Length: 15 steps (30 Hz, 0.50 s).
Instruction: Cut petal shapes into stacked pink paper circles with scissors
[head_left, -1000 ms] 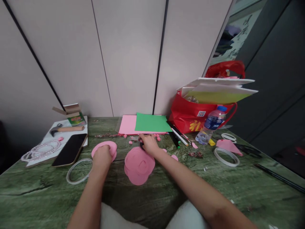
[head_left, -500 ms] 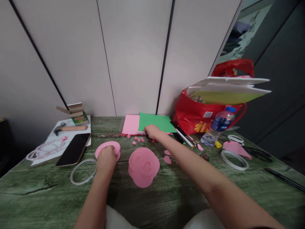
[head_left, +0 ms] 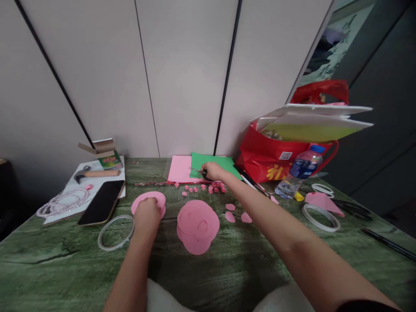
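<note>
My right hand [head_left: 212, 171] is closed on the dark handles of a pair of scissors [head_left: 196, 170], whose blades point left over the green sheet [head_left: 224, 163] and pink sheet [head_left: 179, 168]. On the left, my left hand [head_left: 147, 211] rests on pink paper circles [head_left: 158, 197]; its fingers are bent down, and what they grip, if anything, is hidden. Between my forearms lies a pile of overlapping pink circles [head_left: 197, 245]. Small pink rolled pieces [head_left: 211, 189] sit in front of the sheets, and loose pink petals [head_left: 230, 216] lie right of the pile.
A phone [head_left: 102, 202], tape ring [head_left: 116, 233], hammer [head_left: 100, 173], beads [head_left: 65, 203] and small box [head_left: 109, 160] are on the left. Rightward are a red bag [head_left: 260, 157], bottle [head_left: 299, 171], another tape roll [head_left: 320, 217] and a black pen [head_left: 388, 244].
My right hand has risen slightly off the sheets with the scissors, uncovering more small pink pieces. My left hand has stayed on the circles. The view has shifted slightly.
</note>
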{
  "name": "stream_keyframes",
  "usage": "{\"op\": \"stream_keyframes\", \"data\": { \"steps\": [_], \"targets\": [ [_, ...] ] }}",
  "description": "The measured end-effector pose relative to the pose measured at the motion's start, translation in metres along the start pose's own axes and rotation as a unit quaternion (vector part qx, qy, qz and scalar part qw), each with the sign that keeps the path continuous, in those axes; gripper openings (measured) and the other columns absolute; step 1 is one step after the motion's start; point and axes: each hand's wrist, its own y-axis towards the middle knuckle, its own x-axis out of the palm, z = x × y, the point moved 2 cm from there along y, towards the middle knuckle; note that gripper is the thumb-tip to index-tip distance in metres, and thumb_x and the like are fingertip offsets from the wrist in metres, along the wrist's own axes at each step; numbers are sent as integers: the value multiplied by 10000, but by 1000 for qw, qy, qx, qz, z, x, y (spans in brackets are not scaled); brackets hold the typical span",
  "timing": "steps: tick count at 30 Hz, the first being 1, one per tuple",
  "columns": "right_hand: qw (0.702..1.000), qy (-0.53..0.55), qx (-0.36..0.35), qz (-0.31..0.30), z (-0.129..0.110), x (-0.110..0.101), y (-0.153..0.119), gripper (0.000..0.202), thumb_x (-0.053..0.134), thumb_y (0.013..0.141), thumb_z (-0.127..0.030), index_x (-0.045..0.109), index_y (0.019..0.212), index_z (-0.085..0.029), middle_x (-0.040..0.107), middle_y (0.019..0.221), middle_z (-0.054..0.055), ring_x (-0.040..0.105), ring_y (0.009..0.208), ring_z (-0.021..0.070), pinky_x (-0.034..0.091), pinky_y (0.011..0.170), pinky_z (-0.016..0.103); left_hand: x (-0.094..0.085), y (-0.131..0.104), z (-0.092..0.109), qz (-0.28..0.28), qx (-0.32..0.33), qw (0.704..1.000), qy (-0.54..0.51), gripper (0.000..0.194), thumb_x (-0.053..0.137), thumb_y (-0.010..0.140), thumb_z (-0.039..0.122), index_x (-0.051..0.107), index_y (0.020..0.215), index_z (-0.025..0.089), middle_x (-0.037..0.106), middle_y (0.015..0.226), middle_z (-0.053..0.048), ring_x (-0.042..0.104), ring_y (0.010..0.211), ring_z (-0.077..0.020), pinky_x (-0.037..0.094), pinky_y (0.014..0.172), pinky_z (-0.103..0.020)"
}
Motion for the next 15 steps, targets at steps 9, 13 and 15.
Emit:
{"op": "stream_keyframes", "data": {
  "steps": [9,13,15],
  "targets": [
    [999,32,0,-29,-3,22,-3,288,499,852,-298,514,1101,-154,546,1100,71,561,937,186,483,782,376,-1,0,0,-2,6,1000,2,285,443,761,202,656,929,114,666,923,-148,605,867,-254,424,703,-300],
    [999,37,5,-32,-5,27,-3,293,502,850,-297,511,1106,-154,543,1106,72,559,945,189,480,786,380,-2,0,0,-1,5,1000,3,285,449,766,223,655,934,119,665,935,-144,601,876,-250,424,715,-295],
    [999,39,8,-34,-6,27,-4,296,501,851,-298,509,1108,-150,544,1102,74,561,938,187,482,782,381,-3,-1,1,1,4,1000,4,291,448,766,230,654,940,120,664,930,-144,601,879,-248,425,718,-292]
  ]
}}
